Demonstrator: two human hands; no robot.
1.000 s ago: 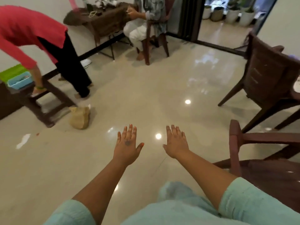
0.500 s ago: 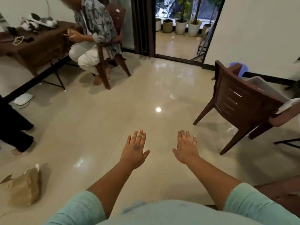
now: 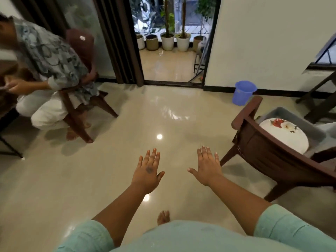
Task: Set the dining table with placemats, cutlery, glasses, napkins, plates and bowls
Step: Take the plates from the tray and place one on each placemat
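Note:
My left hand (image 3: pixel 148 170) and my right hand (image 3: pixel 207 167) are stretched out side by side over the shiny tiled floor, palms down, fingers spread, holding nothing. To the right, a white plate with a red flower print (image 3: pixel 285 134) lies in a grey tub (image 3: pixel 307 127) on the seat of a dark wooden chair (image 3: pixel 261 151). The plate is beyond my right hand, about an arm's reach further right. No dining table, placemats, cutlery, glasses or napkins are in sight.
A person sits on a wooden chair (image 3: pixel 80 106) at the left. A blue bucket (image 3: pixel 244 92) stands by the white wall. An open doorway (image 3: pixel 172 66) ahead leads to potted plants. Dark table legs (image 3: pixel 320 99) show at far right.
My view has swung to the right: the seated person slid to the left edge, the chair with the tub and plate came closer. Both hands stay spread and empty.

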